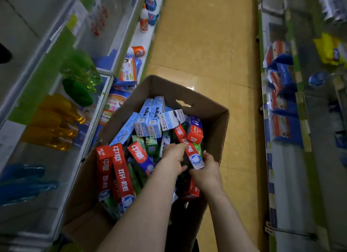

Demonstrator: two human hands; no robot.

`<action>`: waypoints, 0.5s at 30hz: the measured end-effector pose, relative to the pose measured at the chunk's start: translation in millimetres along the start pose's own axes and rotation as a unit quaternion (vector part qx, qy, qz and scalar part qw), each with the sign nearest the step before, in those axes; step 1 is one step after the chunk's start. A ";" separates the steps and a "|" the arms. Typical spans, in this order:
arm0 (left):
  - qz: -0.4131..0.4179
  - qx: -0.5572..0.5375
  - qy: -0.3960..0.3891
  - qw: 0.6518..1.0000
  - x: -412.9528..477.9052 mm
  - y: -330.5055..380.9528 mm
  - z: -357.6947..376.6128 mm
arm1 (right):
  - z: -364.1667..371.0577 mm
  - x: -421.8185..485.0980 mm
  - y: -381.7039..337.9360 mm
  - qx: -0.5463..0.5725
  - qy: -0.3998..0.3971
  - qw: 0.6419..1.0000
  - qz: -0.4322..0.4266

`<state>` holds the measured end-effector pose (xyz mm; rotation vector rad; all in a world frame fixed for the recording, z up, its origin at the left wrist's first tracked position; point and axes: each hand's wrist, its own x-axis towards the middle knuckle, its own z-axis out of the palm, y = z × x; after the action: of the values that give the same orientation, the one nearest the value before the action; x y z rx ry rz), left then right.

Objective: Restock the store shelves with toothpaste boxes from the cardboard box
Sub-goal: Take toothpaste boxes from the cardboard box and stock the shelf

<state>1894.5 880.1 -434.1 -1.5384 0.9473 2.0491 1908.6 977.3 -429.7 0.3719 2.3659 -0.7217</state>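
An open cardboard box (210,109) stands on the aisle floor, filled with several toothpaste boxes: red ones (120,169) at the left, light blue ones (150,118) at the back, green ones (151,144) in the middle. Both my hands reach into it. My left hand (173,156) and my right hand (205,174) both grip one long red toothpaste box (187,146) that lies slanted near the box's right wall. My left hand holds its middle, my right hand its lower end.
Store shelves (93,131) on the left hold yellow bottles (56,124), green bottles (80,77) and packaged goods. Another shelf unit (281,158) with blue and red packs runs along the right. Yellow tiled floor (206,45) stretches ahead between them.
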 end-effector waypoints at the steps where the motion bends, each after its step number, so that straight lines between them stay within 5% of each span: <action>1: -0.007 0.003 -0.006 1.000 1.3 0.9 -0.4 | 2.1 1.4 -1.4 -0.015 0.006 1.000 -0.005; 15: -0.056 0.001 -0.083 0.995 -7.8 -3.6 -4.0 | -19.5 -31.5 -16.5 -0.116 0.053 0.990 -0.056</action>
<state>1902.0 880.3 -428.3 -1.3634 0.7838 2.0586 1916.1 972.7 -390.1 0.1828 2.5533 -0.4777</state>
